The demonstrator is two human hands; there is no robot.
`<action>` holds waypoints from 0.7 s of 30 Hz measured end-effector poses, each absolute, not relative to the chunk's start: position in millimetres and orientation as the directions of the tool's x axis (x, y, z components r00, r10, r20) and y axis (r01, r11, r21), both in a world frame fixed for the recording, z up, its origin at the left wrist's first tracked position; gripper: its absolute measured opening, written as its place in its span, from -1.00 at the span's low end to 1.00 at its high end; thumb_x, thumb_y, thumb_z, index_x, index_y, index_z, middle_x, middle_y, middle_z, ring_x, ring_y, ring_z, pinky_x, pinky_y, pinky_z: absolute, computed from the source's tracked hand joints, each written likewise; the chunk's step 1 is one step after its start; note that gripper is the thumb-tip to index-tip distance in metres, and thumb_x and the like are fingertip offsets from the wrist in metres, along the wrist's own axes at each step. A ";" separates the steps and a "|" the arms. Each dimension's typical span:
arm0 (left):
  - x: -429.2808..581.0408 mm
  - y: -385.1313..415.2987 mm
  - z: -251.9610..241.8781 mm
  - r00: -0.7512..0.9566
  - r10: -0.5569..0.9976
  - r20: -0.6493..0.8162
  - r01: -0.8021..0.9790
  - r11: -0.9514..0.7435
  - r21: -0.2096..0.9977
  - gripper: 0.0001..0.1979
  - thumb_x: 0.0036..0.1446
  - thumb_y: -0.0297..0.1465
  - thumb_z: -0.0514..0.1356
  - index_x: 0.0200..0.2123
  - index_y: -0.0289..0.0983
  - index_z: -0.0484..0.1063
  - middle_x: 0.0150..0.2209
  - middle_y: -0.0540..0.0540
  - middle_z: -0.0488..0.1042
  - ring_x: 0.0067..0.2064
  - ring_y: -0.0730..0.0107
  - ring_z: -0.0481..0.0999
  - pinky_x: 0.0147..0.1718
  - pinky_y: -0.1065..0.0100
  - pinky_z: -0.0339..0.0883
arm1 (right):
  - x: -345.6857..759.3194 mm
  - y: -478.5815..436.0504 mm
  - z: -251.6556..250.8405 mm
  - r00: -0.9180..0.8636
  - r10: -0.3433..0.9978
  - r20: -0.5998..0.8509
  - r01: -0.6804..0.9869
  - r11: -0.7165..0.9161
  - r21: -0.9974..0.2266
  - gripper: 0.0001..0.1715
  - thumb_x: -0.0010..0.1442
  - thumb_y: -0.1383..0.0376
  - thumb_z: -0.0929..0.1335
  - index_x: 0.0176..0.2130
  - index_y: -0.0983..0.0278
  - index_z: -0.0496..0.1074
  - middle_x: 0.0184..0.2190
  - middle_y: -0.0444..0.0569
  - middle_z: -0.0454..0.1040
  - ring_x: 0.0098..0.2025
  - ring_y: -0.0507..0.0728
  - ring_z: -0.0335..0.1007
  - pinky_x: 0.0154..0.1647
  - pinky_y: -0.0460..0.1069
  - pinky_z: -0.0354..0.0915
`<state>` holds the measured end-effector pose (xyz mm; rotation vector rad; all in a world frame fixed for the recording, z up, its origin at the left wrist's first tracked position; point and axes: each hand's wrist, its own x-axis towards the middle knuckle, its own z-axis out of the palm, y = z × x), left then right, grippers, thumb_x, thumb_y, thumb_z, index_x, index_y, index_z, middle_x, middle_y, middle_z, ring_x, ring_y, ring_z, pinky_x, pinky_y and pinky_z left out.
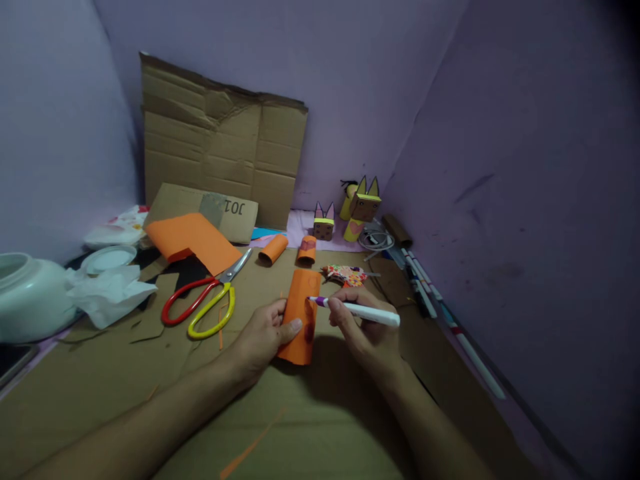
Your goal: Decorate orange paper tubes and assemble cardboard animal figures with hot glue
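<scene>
My left hand [265, 337] grips an orange paper-covered tube [301, 297] from its left side, thumb across the front. Dark coloured spots run down the tube's right side, with a faint round outline near its top. In my right hand [367, 333] is a white marker pen [367, 312] with a purple tip end, held like a pencil. Its point is at the tube's surface; whether it touches, I cannot tell. Beyond the tube lie two shorter orange rolls [273, 249], one of them bearing a reddish drawn shape [307, 247].
Scissors with red and yellow handles [213, 300] lie left, beside orange paper [193, 237] and a white jar [33, 297]. Cardboard cat figures [365, 205] stand at the back. Several markers [423, 283] line the right edge, near a coiled cable [376, 238]. Flowered small scissors [347, 274] lie behind my right hand.
</scene>
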<state>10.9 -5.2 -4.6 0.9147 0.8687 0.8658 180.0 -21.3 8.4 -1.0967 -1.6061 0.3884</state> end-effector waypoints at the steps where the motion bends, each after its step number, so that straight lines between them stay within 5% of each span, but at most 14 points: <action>1: 11.0 -5.4 -4.3 0.384 0.891 -0.243 -0.237 0.350 0.906 -0.54 -0.26 -0.28 0.43 -0.25 -0.33 0.46 -0.35 -0.10 0.52 -0.30 0.26 0.49 -0.24 0.28 0.34 | 180.0 -21.2 8.2 0.028 0.808 0.588 0.449 0.516 -0.730 -0.84 0.19 0.23 0.35 -0.40 0.24 0.43 -0.55 -0.11 0.49 -0.55 0.03 0.39 -0.53 -0.08 0.28; 21: 10.2 -3.7 -6.2 0.392 0.883 -0.256 -0.279 0.380 0.882 -0.46 -0.32 -0.25 0.47 -0.23 -0.35 0.46 -0.34 -0.12 0.56 -0.30 0.25 0.52 -0.26 0.28 0.38 | 180.2 -18.8 3.9 0.086 0.837 0.540 0.398 0.469 -0.789 -0.82 0.20 0.22 0.35 -0.41 0.25 0.43 -0.61 -0.15 0.41 -0.60 -0.01 0.27 -0.59 -0.11 0.17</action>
